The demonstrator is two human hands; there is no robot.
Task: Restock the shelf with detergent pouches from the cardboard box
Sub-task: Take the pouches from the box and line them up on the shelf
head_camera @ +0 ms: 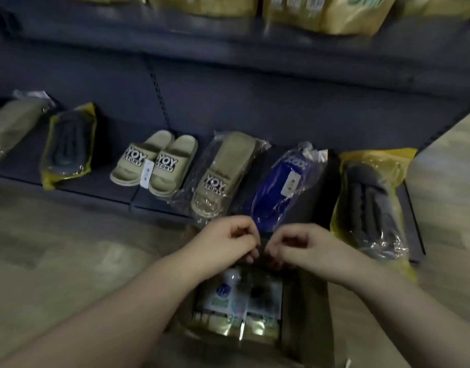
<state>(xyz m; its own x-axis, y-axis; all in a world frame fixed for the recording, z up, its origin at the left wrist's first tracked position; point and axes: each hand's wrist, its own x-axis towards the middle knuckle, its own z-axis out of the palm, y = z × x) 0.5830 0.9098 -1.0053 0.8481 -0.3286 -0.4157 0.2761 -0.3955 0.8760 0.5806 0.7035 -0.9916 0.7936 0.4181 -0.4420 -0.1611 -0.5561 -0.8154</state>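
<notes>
Above the cardboard box [305, 301], left hand [228, 241] and right hand [294, 245] curl, fingers apparently pinching a pouch [239, 301] top; next, lift toward shelf [228, 43].

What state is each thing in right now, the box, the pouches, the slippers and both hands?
Cardboard box: open, on the floor.
Pouches in box: still inside, gold ends toward the camera.
Pouches on upper shelf: standing in a row.
Beige slipper pair: unwrapped, side by side.
Blue slippers: bagged.
Left hand: fingers curled, above the box.
Right hand: fingers curled; grip unclear.
</notes>
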